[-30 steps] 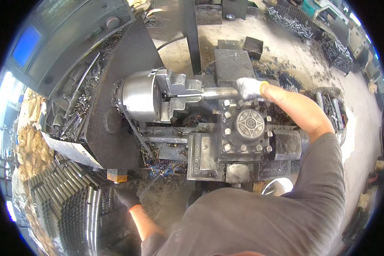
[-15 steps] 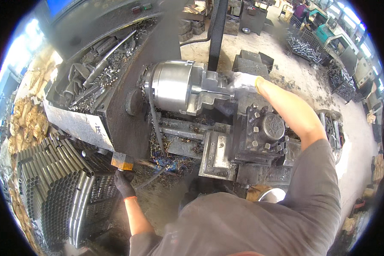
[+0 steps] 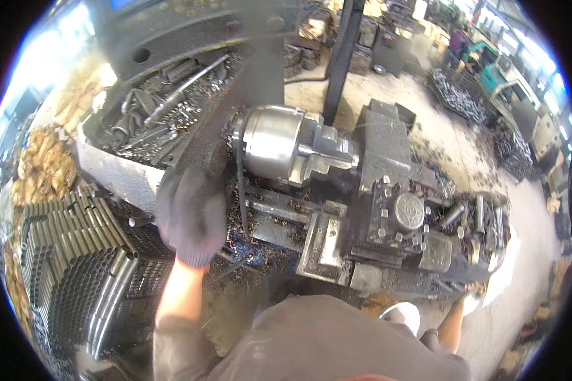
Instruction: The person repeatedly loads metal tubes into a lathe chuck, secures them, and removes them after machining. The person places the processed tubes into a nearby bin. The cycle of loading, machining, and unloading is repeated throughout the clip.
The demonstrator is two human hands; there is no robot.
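Note:
My left hand (image 3: 194,219), in a dark glove, is raised before the grey front of the lathe headstock, left of the chuck. Motion smears its fingers, so I cannot make out their pose or any held thing. Well to the right and low, my right hand (image 3: 470,303) in a pale glove hangs past the carriage's near right side; its fingers are too small and blurred to read. Between them, the shiny metal chuck (image 3: 272,145) has stepped jaws (image 3: 327,155) pointing right. The square tool post (image 3: 394,213), with several bolts and a round cap, stands on the carriage.
A stack of steel tubes (image 3: 76,254) fills the lower left. The headstock tray (image 3: 117,168) carries bars and metal chips. Short metal cylinders (image 3: 480,216) lie at the carriage's right end. A dark post (image 3: 342,63) rises behind the chuck; wire bins of parts (image 3: 461,95) stand far right.
My right hand has left the chuck jaws and dropped to the lower right. My left hand has moved up from beside an orange-and-grey block to the headstock front. The view has shifted slightly.

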